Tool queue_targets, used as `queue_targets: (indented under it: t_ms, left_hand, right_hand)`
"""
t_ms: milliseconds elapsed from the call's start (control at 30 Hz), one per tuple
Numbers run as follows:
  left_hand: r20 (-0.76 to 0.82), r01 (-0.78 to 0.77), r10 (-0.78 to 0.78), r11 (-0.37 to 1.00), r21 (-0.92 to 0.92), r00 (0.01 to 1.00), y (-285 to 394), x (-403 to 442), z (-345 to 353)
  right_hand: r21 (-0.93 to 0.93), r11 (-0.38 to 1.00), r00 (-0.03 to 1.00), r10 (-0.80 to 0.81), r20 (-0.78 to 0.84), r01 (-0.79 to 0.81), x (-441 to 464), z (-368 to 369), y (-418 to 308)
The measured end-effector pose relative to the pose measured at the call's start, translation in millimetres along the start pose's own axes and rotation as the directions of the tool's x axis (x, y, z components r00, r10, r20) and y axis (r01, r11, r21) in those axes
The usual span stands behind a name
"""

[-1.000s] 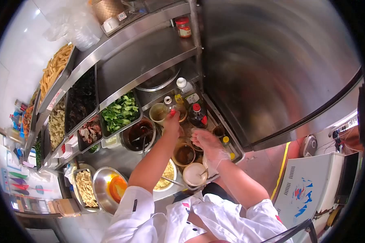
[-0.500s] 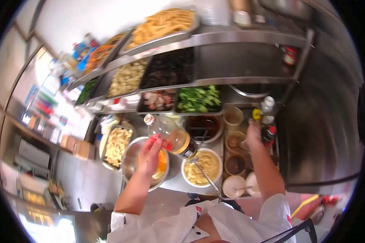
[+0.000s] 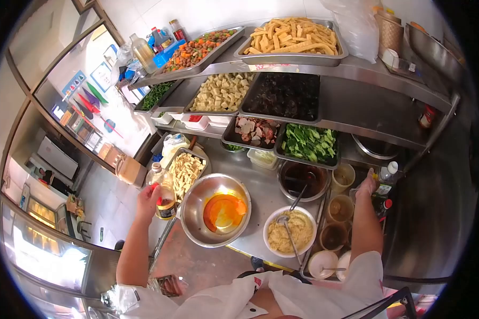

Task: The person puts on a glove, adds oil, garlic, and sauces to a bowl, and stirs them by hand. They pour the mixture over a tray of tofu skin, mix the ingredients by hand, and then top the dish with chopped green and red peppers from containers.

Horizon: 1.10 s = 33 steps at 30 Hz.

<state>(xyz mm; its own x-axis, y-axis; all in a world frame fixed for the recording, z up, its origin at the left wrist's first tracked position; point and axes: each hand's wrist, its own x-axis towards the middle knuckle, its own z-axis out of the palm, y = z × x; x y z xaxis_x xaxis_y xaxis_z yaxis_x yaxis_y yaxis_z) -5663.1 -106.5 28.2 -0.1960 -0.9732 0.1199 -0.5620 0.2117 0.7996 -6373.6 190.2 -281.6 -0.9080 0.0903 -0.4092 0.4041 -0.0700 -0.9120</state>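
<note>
At the left of the counter, my left hand [image 3: 147, 201] is closed on a clear plastic bottle [image 3: 165, 194] with a dark label and amber liquid low inside. Red shows at my fingertips. The bottle stands upright beside a steel bowl [image 3: 189, 210], which holds orange-yellow egg-like liquid [image 3: 223, 211]. On the right, my right hand [image 3: 365, 186] reaches to a group of bottles; its fingertips are beside a yellow part, and a bottle with a white cap [image 3: 392, 167] is just behind. Its grip is partly hidden. A red-capped dark bottle [image 3: 384, 207] stands near the wrist.
A white bowl of yellow paste [image 3: 271, 215] with a spoon stands centrally, near a pot of dark sauce [image 3: 303, 178]. Seasoning tubs [image 3: 339, 208] line the right. Shelves above carry trays of greens [image 3: 310, 142], dark fungus [image 3: 282, 95] and fried strips [image 3: 292, 36].
My left hand has carried the bottle left, past the steel bowl, and turned it from tilted to upright. My right hand stays by the bottles. The head view has shifted.
</note>
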Motion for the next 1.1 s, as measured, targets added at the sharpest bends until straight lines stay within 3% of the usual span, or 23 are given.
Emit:
queue_targets:
  t_ms: [67,200,267,367,433,500,567,633,700,767,833,900,967,1100]
  left_hand:
    - [-0.017,0.015,-0.014,0.998,0.063,1.000,-5.9,1.6,-6.1]
    - [0.030,0.076,-0.074,0.995,-0.067,0.997,-24.5,7.1,-5.8]
    - [0.047,0.103,-0.098,0.988,-0.112,0.994,-15.4,13.8,-4.5]
    - [0.108,0.151,-0.135,0.977,-0.153,0.985,21.2,26.2,-0.7]
    - [0.112,-0.034,0.039,0.998,-0.043,0.993,64.9,42.3,-1.2]
    - [0.019,-0.293,0.301,0.908,0.301,0.953,147.9,36.6,3.2]
    - [0.068,-0.365,0.376,0.816,0.449,0.924,231.5,33.2,5.6]
    - [0.125,-0.371,0.349,0.862,0.346,0.929,290.7,41.3,12.3]
    - [0.189,-0.576,0.550,0.713,0.399,0.813,339.5,55.3,23.0]
    - [0.180,-0.702,0.711,0.560,0.440,0.680,372.7,78.3,44.3]
    - [0.329,-0.676,0.595,0.589,0.442,0.734,408.1,96.2,66.0]
    - [0.350,-0.681,0.594,0.542,0.492,0.725,429.7,111.1,90.2]
    - [0.371,-0.684,0.590,0.492,0.539,0.717,446.9,121.7,109.4]
    - [0.373,-0.682,0.625,0.373,0.630,0.686,481.0,119.9,130.9]
  right_hand:
    - [0.069,0.932,0.930,-0.346,-0.122,0.356,-9.7,-1.1,0.4]
    - [0.222,0.904,0.930,-0.352,-0.104,0.366,-16.0,-13.3,-17.1]
    - [0.579,0.795,0.983,-0.133,-0.124,0.180,-51.8,-18.0,-43.2]
    - [0.475,0.844,0.968,-0.210,-0.135,0.249,-45.0,-19.1,-37.8]
    - [0.395,0.862,0.947,-0.274,-0.165,0.318,-69.5,-17.3,-55.1]
    - [0.354,0.864,0.933,-0.335,-0.130,0.359,-98.8,-19.7,-77.5]
    - [0.328,0.836,0.898,-0.410,-0.161,0.441,-109.3,-26.6,-83.9]
    - [0.310,0.867,0.916,-0.399,-0.040,0.391,-146.7,-40.4,-109.8]
    - [0.406,0.839,0.929,-0.362,-0.079,0.361,-161.9,-45.2,-120.9]
    - [0.455,0.832,0.937,-0.351,-0.009,0.316,-166.2,-55.3,-122.1]
    - [0.490,0.828,0.941,-0.335,0.040,0.274,-172.8,-62.8,-123.2]
    - [0.520,0.823,0.943,-0.320,0.092,0.228,-182.9,-69.9,-126.6]
    - [0.394,0.877,0.921,-0.358,0.152,0.276,-198.4,-83.2,-135.1]
    - [0.353,0.903,0.902,-0.347,0.257,0.246,-222.2,-108.4,-152.9]
